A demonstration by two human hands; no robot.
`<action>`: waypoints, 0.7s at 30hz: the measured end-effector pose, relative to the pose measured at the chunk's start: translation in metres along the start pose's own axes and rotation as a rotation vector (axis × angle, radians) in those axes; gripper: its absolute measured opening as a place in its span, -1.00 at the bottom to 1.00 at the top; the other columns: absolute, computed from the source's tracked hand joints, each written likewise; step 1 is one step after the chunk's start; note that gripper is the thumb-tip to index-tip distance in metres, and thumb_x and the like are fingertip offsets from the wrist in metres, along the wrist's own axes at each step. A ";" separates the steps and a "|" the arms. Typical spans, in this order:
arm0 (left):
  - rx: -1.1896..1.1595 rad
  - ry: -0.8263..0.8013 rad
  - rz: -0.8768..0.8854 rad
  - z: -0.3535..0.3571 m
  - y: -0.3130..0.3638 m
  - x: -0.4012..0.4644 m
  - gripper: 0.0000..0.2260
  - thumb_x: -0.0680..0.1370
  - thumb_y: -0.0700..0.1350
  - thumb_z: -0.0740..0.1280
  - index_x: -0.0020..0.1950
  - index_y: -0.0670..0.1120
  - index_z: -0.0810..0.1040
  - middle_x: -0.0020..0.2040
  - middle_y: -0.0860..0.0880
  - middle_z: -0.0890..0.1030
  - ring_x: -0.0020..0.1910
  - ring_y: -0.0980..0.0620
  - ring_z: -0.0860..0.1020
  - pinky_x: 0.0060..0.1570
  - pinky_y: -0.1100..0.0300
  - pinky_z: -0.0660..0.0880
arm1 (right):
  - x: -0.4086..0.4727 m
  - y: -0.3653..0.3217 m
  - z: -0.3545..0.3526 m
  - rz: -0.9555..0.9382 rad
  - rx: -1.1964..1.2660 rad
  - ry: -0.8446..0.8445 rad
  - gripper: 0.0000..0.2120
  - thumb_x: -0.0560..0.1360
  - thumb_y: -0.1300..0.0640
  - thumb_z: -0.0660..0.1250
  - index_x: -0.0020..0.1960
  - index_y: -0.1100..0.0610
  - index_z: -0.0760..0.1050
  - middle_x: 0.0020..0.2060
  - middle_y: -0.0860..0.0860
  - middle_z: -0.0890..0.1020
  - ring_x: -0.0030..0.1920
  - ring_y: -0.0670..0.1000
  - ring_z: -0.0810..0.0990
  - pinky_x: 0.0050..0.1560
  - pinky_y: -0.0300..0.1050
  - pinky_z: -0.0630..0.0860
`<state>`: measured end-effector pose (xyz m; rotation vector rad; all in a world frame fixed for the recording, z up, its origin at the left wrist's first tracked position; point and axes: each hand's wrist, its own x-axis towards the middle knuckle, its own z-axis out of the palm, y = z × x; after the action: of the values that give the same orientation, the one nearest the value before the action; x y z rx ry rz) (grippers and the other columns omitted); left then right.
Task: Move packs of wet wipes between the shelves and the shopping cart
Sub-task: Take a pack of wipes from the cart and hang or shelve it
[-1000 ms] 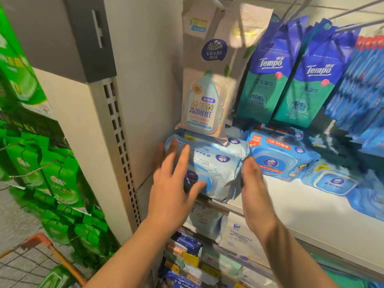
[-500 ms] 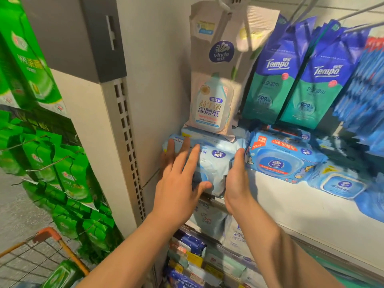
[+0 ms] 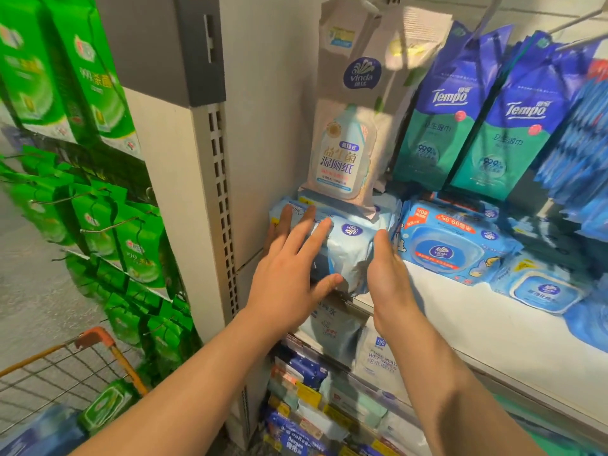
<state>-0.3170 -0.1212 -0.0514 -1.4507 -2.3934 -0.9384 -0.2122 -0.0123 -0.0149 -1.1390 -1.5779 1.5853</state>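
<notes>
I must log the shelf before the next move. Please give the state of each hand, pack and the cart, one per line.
left hand: fingers straight, pressing the pale blue pack
right hand: flat against the pack's right side
pale blue pack: on the shelf edge, between both hands
beige Vinda pack: hanging, bottom touching the stack
blue lidded pack: lying on the shelf, lid closed
shopping cart: holds a green pack

Beige metal shelf upright with slotted holes standing centre, dark grey panel capping it. Pale speckled floor showing lower left. White shelf board catching warm overhead light.
</notes>
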 end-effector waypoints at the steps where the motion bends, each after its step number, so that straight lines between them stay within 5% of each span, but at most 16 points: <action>1: 0.003 0.009 -0.005 -0.001 0.001 -0.005 -0.24 0.56 0.32 0.32 0.66 0.17 0.06 0.66 0.10 0.12 0.58 -0.08 0.18 0.40 -0.13 0.43 | -0.007 0.001 -0.003 -0.022 -0.070 0.004 -0.56 0.66 -0.24 0.05 0.39 -0.07 0.44 0.25 -0.08 0.58 0.24 -0.02 0.54 0.34 0.05 0.46; 5: 0.007 0.031 -0.053 -0.004 0.003 -0.040 -0.26 0.54 0.38 0.14 0.66 0.09 0.14 0.68 0.08 0.10 0.63 -0.12 0.12 0.57 -0.15 0.20 | -0.038 0.006 -0.019 -0.151 -0.404 -0.046 -0.72 0.63 -0.11 0.19 0.24 0.01 0.48 0.22 0.04 0.61 0.24 0.13 0.54 0.18 -0.01 0.41; 8: 0.025 0.015 -0.095 -0.007 0.002 -0.075 -0.26 0.55 0.37 0.17 0.65 0.05 0.20 0.66 0.04 0.18 0.65 -0.08 0.10 0.57 -0.19 0.16 | -0.058 0.017 -0.024 -0.238 -0.684 -0.132 -0.46 0.64 -0.10 0.22 0.53 0.13 0.29 0.48 0.16 0.42 0.47 0.17 0.37 0.31 -0.10 0.28; 12: 0.128 -0.062 -0.235 -0.019 -0.009 -0.122 -0.22 0.53 0.43 0.13 0.66 0.06 0.18 0.65 0.05 0.21 0.65 -0.06 0.08 0.60 -0.14 0.11 | -0.079 0.041 -0.016 -0.360 -0.903 -0.179 -0.29 0.56 -0.21 0.24 0.58 0.15 0.20 0.58 0.17 0.26 0.58 0.16 0.18 0.57 0.07 0.15; 15: 0.237 -0.135 -0.392 -0.034 -0.022 -0.157 -0.19 0.54 0.46 0.11 0.68 0.09 0.07 0.68 0.07 0.12 0.66 -0.02 0.01 0.62 -0.09 0.04 | -0.096 0.054 0.003 -0.437 -0.972 -0.258 -0.23 0.58 -0.18 0.27 0.62 0.19 0.11 0.64 0.14 0.05 0.65 0.08 -0.08 0.63 0.04 -0.10; 21: 0.286 -0.166 -0.619 -0.078 -0.056 -0.223 -0.15 0.46 0.50 0.02 0.65 0.09 0.19 0.66 0.04 0.20 0.65 -0.05 0.08 0.60 -0.13 0.08 | -0.134 0.077 0.053 -0.438 -0.993 -0.506 -0.25 0.61 -0.14 0.26 0.64 0.18 0.06 0.65 0.08 0.05 0.64 0.04 -0.06 0.63 0.02 -0.06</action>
<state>-0.2644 -0.3488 -0.1167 -0.7161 -3.0188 -0.5452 -0.1896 -0.1626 -0.0756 -0.7224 -2.8774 0.7843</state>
